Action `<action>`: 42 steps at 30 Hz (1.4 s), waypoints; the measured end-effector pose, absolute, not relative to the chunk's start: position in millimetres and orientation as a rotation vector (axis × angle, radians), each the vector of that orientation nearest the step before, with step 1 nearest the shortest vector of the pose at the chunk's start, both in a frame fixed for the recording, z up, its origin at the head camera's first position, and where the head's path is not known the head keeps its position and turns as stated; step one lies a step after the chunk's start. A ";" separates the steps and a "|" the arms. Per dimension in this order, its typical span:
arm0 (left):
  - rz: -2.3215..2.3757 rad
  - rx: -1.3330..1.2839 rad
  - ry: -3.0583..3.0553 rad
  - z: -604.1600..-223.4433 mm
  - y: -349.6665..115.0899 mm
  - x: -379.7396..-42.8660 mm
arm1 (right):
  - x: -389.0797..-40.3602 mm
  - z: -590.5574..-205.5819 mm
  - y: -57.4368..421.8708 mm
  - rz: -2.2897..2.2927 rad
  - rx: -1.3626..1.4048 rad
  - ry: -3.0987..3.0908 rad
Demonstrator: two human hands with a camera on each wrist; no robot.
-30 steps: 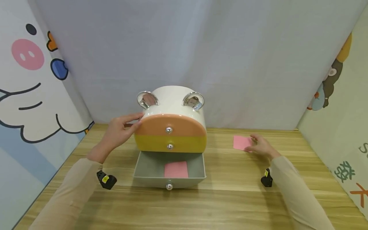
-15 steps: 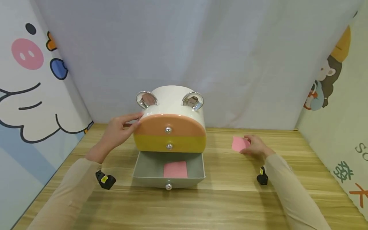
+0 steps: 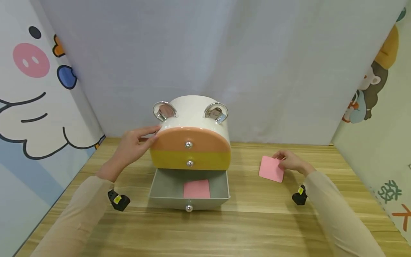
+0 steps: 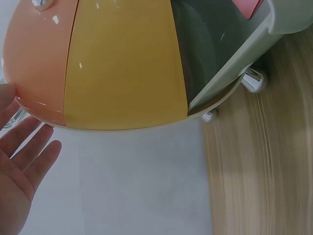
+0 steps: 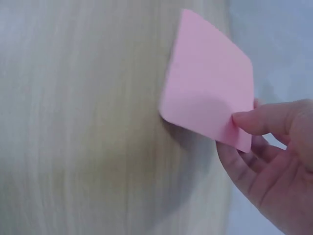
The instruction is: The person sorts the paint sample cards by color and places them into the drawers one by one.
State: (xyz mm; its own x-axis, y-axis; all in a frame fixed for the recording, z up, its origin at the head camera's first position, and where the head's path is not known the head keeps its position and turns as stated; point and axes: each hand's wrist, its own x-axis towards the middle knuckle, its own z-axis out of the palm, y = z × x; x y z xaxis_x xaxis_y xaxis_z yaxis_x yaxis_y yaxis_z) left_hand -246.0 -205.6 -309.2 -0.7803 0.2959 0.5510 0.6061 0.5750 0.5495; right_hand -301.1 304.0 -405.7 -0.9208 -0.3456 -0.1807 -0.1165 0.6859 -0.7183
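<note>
My right hand pinches a pink square card with rounded corners at one corner, thumb on top and fingers beneath. In the right wrist view the card is tilted up from the wooden table, its shadow below. A small desk cabinet with orange, yellow and grey drawers stands left of that hand. Its grey bottom drawer is pulled out, and another pink card lies inside. My left hand touches the cabinet's upper left side. In the left wrist view, that hand's fingers extend straight at the orange edge.
Two silvery ears stick up from the cabinet top. Round silver knobs sit on the drawer fronts. A grey-white curtain closes off the back of the wooden table, and cartoon-printed panels flank it.
The pink card at my right hand has turned and shifted toward the front, from lying by the fingers to being pinched at its corner. My left hand and the open drawer stay put.
</note>
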 end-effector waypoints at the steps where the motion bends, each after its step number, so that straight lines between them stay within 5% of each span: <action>1: -1.060 -0.730 -2.406 -309.1 -205.5 -245.8 | -299.6 -403.3 304.3 -1.097 -0.369 2.562; 24: -1.058 -0.743 -2.395 -310.9 -206.4 -246.7 | -236.3 -325.6 240.9 -1.317 -0.587 2.200; 42: -1.049 -0.726 -2.395 -312.5 -207.0 -247.9 | -216.5 -346.6 143.9 -1.595 -0.594 2.305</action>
